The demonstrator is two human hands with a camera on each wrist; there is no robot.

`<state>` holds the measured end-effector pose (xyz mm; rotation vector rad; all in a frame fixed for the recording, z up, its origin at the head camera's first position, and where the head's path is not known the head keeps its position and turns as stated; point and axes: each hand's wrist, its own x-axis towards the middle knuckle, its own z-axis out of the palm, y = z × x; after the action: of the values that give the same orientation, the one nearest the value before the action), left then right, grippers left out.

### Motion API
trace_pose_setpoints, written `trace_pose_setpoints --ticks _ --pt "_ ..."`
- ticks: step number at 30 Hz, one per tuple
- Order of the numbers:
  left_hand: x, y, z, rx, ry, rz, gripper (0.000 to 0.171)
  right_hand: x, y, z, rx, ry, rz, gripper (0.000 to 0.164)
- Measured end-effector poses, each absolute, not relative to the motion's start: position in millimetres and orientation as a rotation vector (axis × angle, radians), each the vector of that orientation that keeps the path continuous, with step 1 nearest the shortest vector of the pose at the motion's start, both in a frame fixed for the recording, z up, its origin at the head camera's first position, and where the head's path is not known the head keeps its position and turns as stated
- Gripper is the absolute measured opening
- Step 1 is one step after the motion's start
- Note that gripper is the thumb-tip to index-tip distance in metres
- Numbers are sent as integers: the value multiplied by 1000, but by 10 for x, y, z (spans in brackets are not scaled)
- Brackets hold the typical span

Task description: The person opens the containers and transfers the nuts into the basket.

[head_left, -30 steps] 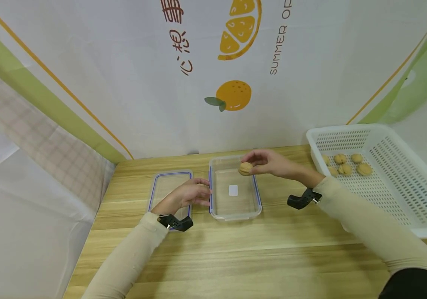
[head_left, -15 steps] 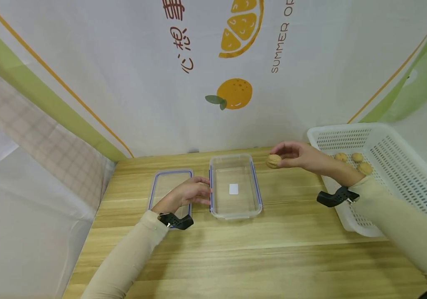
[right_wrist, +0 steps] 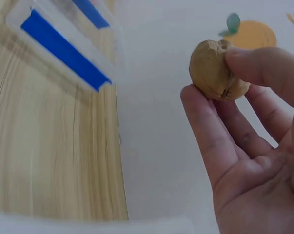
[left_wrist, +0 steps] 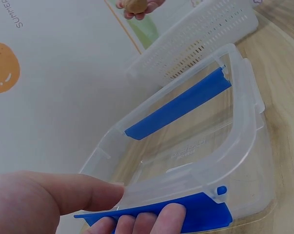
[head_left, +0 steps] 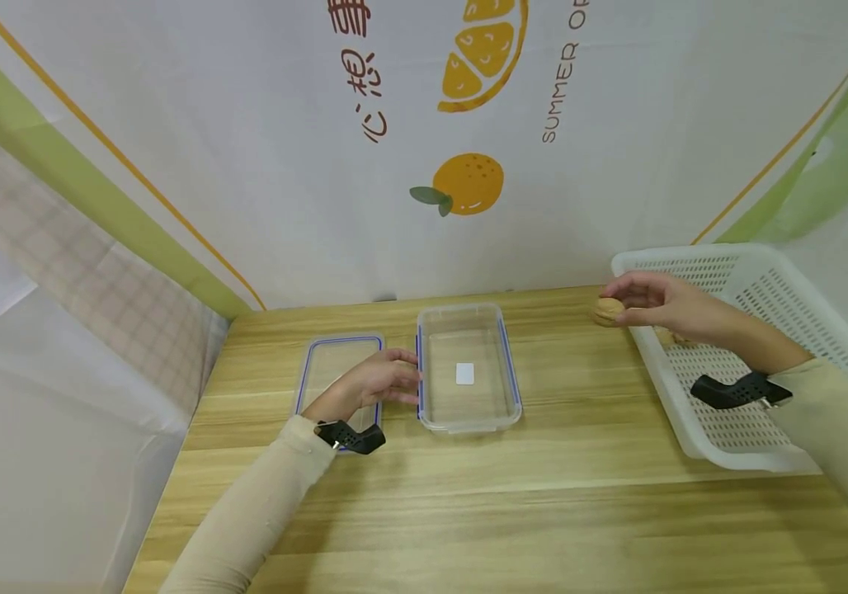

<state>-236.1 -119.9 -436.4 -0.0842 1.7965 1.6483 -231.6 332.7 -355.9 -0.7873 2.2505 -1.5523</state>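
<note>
My right hand [head_left: 672, 307] pinches a walnut [head_left: 608, 312] between thumb and fingers, just off the basket's left rim. Up close in the right wrist view, the thumb presses the walnut [right_wrist: 217, 70] from one side and fingertips support it from below. A clear plastic container [head_left: 468, 428] with blue side clips stands mid-table, its top uncovered and only a white label seen at its bottom. My left hand [head_left: 375, 384] grips its left side; in the left wrist view the thumb lies at the rim and the fingers curl against the blue clip [left_wrist: 205, 214].
Left of the container lies its clear lid [head_left: 331, 371] with a blue seal, partly under my left hand. A white perforated basket [head_left: 699, 441] stands on the right; a few walnuts [head_left: 684, 340] show in it, others hidden by my right arm. A printed cloth [head_left: 283, 206] hangs behind the wooden table.
My right hand has carried the walnut to the right, from over the container to the basket's left rim. The left hand and container have stayed put.
</note>
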Motion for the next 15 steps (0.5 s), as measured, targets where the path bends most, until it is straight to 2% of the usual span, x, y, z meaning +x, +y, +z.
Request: trace_pose_setpoints --ticks 15 --pt "-2348 -1211 -4357 -67 1812 1639 50 -2172 4059 -3756 -624 2447 -1479 32"
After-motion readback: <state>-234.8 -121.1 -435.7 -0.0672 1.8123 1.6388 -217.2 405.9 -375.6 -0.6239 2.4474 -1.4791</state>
